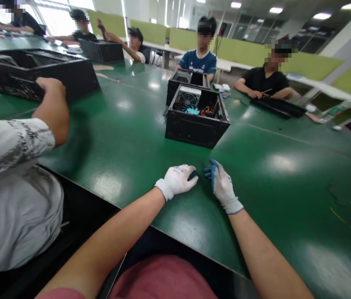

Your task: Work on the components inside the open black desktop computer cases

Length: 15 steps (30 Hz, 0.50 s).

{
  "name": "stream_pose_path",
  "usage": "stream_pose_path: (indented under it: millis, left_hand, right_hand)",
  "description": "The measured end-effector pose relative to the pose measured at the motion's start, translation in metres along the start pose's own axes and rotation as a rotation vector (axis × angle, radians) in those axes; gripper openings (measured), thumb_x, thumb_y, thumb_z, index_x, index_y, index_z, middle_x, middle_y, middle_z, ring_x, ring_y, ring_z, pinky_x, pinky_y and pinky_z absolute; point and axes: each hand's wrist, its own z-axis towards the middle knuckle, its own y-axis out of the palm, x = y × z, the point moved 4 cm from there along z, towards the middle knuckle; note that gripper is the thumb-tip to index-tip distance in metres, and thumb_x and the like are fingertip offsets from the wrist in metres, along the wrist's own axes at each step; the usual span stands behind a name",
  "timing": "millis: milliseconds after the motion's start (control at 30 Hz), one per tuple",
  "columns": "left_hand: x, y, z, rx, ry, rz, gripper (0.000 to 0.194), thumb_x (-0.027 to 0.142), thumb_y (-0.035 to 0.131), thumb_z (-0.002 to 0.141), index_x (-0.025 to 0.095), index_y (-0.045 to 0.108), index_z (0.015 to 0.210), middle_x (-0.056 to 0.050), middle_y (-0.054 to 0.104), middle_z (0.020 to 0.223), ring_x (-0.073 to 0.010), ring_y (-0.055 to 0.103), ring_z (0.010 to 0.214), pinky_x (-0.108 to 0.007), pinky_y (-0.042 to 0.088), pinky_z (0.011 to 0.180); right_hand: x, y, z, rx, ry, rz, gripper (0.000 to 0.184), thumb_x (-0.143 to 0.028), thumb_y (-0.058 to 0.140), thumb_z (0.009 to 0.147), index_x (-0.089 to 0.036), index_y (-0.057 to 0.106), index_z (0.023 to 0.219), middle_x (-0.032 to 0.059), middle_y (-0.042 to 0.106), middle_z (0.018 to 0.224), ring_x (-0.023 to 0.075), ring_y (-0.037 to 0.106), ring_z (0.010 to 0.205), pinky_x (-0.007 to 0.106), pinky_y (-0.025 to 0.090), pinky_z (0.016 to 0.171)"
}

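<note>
Desktop computer case (194,129), black, open at the top: one, on the green table (125,143); landmark for all places below. Lies straight ahead of the hands, on the far side of a strip of tabletop. Near wall runs crosswise to the forearms; whether that is the long axis, foreshortening leaves unsure.

Left hand (178,180), white glove: on the near side of the case, palm down, thumb and forefinger parted; nothing seen in its grasp.

Right hand (222,185), white glove with blue palm: near side also, toward the case's right-hand corner, fingers loosely bent; nothing seen held. Its fingertips look slightly nearer the case than the left's. Hands apart from each other, neither touching the case.

Contents of case: fan grille (188,101), left; coloured cables (207,111), right; light-blue item (192,111), kind unclear, between.

Second case (171,90): directly behind the first; contact cannot be told.
</note>
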Motion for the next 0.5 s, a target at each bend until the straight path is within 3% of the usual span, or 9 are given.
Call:
stream_pose_path:
  millis: [500]
  left_hand:
    - [0.0008, -0.0005, 0.0031, -0.022, -0.002, 0.034, 0.039, 0.049, 0.052, 0.096, 0.024, 0.062, 0.124, -0.004, 0.073, 0.112, -0.021, 0.068, 0.104, -0.032, 0.054, 0.088]
  right_hand:
    - [-0.0007, -0.0008, 0.0024, -0.013, -0.024, -0.002, 0.061, -0.06, 0.036, 0.101, -0.017, 0.053, 0.141, 0.0112, 0.073, 0.098, 0.0213, 0.069, 0.082, 0.039, 0.057, 0.079]
